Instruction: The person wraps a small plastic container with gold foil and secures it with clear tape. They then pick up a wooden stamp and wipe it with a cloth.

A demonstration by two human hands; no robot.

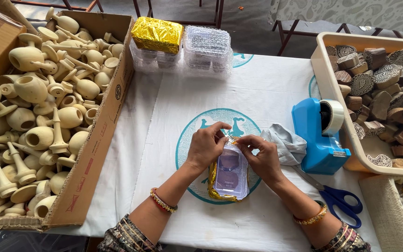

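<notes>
A small clear plastic box (231, 175) with dark carved pieces inside lies on a gold foil sheet (213, 184) in the middle of the white cloth-covered table (267, 88). My left hand (206, 145) and my right hand (260, 156) meet at the box's far end, fingertips pinching something small over the lid; I cannot tell if it is tape or foil. Both wrists wear bangles.
A cardboard box (96, 140) of pale wooden pieces fills the left. A cream tray (325, 84) of carved wooden blocks stands right, with a blue tape dispenser (320, 135), a grey cloth (288, 144) and blue scissors (339, 200) beside it. Stacked clear boxes (206, 46), one stack topped by a gold-wrapped box (157, 33), stand at the back.
</notes>
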